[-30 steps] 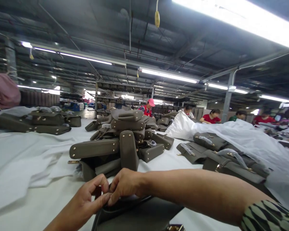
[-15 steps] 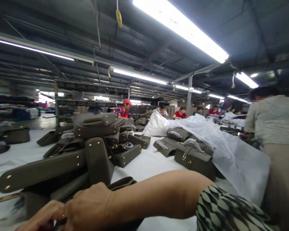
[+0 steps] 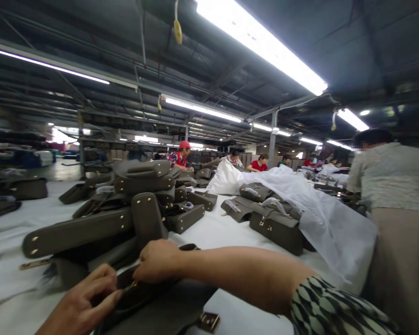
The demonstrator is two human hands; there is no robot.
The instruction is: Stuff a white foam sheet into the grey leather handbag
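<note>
A dark olive handbag (image 3: 167, 307) lies open-side up right in front of me, with a gold clasp (image 3: 209, 321) on its lower front. My left hand (image 3: 85, 300) is closed at the near left end of the bag's opening, thumb and fingers pinching its edge. Farther along the opening, my right hand (image 3: 158, 260) is closed, with a small gold piece that looks like a zipper pull showing under its fingertips. The right forearm crosses over the bag and hides part of its far side.
Olive handbags (image 3: 80, 232) with gold studs are piled just beyond my hands. More bags (image 3: 275, 228) lie to the right, partly under a white translucent sheet (image 3: 328, 218). A co-worker (image 3: 398, 186) stands at the right; others work farther back along the white-covered table (image 3: 199, 237).
My hands have drawn apart; the right has moved right and up along the bag's opening. More of the handbag and its gold clasp now show. The view has shifted slightly.
</note>
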